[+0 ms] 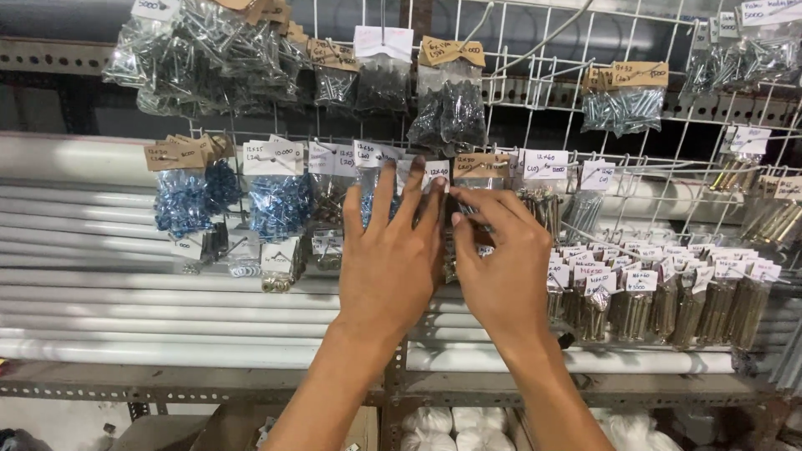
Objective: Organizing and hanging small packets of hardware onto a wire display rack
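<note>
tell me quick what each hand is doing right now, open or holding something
Left hand: open, fingers spread flat against the hanging bags of screws.
Right hand: fingers curled at a hanging bag; whether it grips it cannot be told.

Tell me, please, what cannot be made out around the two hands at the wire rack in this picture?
- Head view: the packet behind the left hand; the hand covers it, so its contents are hidden.
- Head view: whether the right hand pinches a packet; its fingers curl over the spot.
- Head view: the bags of screws at top left; cut off by the upper edge.
- Head view: the white bundles below; cut off by the bottom edge.
</note>
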